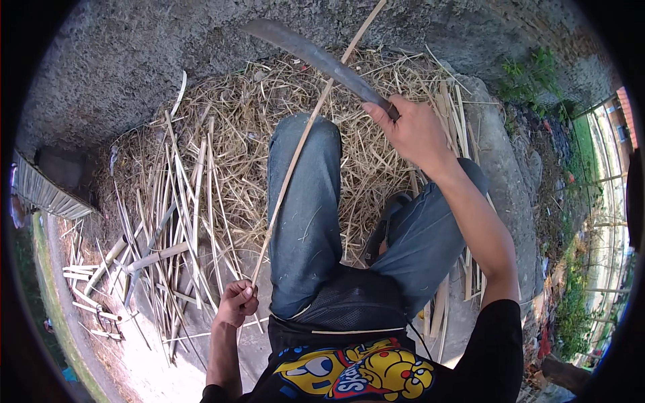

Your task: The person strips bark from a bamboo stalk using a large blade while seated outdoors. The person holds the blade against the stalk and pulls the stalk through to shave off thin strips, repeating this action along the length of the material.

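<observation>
My right hand (418,131) is closed round the handle end of a machete (316,57), whose dark, slightly curved blade points up and to the left. A long thin bamboo strip (295,153) slants over my left thigh, and the blade crosses it near its upper part. Whether the edge touches the strip I cannot tell. Low on the left, my left hand (237,302) pinches the strip's lower end between thumb and fingers. The strip's upper end runs up past the top edge of the view.
Many split bamboo strips and poles (158,258) lie piled at the left. Shavings (235,154) cover the ground ahead, up to a rough grey wall (154,54). More strips (443,305) lie beside my right leg, along a concrete edge (500,168).
</observation>
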Tool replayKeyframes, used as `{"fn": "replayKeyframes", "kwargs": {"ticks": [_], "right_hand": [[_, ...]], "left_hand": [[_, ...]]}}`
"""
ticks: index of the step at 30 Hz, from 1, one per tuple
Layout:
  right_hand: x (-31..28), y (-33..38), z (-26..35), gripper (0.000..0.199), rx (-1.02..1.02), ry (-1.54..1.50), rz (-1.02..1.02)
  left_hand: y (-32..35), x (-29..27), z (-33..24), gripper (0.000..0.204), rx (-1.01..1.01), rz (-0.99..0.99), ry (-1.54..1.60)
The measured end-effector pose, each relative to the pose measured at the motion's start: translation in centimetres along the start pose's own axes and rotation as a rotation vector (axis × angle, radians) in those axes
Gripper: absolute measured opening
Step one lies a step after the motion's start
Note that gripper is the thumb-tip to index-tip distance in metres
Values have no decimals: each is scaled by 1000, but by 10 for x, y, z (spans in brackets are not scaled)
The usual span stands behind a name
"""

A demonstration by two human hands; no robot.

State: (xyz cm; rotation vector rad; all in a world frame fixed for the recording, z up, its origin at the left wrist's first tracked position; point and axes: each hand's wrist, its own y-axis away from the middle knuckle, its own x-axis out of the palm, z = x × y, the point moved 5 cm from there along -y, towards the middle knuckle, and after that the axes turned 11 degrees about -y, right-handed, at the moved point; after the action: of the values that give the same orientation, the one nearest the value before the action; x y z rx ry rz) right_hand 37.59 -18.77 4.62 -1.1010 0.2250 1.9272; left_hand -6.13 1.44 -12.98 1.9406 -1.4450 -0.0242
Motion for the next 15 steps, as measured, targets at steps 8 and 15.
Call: {"fn": "replayKeyframes", "kwargs": {"ticks": [8, 15], "right_hand": [[66, 87, 57, 63, -426, 128, 323], [-20, -27, -37, 68, 18, -30, -48]], "left_hand": [[-5, -16, 16, 27, -41, 47, 32], [11, -32, 38, 29, -38, 23, 21]]}}
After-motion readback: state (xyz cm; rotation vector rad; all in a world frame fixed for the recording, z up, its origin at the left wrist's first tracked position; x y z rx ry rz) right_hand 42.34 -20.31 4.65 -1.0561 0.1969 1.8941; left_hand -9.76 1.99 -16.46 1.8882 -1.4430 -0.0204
